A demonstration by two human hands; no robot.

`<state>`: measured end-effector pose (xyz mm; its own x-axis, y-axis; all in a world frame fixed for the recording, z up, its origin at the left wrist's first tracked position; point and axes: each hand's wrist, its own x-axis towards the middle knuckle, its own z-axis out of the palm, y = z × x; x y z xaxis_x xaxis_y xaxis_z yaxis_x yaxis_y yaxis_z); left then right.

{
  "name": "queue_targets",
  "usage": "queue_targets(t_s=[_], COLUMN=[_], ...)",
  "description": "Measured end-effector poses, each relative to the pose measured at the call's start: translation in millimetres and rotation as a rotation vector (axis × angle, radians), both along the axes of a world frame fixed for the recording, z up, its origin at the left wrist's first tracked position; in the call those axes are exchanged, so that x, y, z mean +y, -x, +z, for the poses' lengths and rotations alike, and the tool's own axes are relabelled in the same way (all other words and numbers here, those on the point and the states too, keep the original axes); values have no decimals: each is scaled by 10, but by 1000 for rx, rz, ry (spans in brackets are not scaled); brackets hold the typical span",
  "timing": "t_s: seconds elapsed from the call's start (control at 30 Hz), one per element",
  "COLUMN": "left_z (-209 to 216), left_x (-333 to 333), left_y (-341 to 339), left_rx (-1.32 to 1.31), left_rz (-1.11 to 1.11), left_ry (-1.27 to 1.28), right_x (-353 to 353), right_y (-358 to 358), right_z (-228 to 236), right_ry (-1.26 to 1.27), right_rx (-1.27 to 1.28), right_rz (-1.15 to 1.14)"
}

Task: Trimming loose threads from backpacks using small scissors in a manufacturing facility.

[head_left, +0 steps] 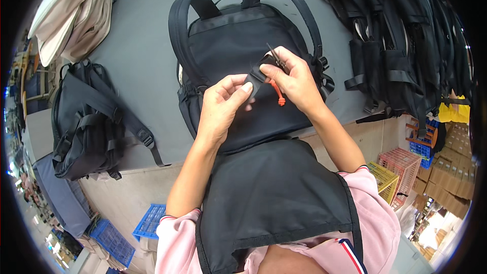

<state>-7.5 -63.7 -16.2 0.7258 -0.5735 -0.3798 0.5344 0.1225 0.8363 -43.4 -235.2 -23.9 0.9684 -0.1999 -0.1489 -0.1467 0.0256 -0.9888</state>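
A black backpack [233, 35] lies on the grey table in front of me, its two padded shoulder straps looping up at the far end. Over its middle, my left hand [223, 99] pinches a short black webbing strap [256, 77] between thumb and fingers. My right hand [291, 78] is closed at the strap's other end. It also grips a small dark tool with thin pointed tips, which looks like thread snips [276, 56]; the fingers partly hide it. An orange knotted cord [281, 100] dangles below the right hand.
More black backpacks are piled at the right [395, 45], and another black bag [89, 122] sits at the table's left edge. Beige bags [83, 15] stand at the far left. Below the table are blue crates [149, 221], a yellow crate [383, 180] and a pink crate [401, 165].
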Motion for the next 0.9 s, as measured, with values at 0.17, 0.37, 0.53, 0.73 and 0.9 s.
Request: queue_targets(t_s=[0.17,0.37,0.53,0.73,0.9], left_z=[27,8,32,57,37], left_x=[57,74,115,130,158], left_y=[45,83,80,66,72], left_rx=[-200,-267,-149,68,57], left_rz=[110,143,107,72,57], left_ry=[-199,-262,-225,-135,-125], right_x=[167,13,-22,-39,-31], right_y=[137,243,200,216,240], right_z=[363,366,325,288,264], right_ry=[885,993,952,951,954], right_rx=[-368,-283,-278,-404,-415], right_rz=[-164,102,192,224,184])
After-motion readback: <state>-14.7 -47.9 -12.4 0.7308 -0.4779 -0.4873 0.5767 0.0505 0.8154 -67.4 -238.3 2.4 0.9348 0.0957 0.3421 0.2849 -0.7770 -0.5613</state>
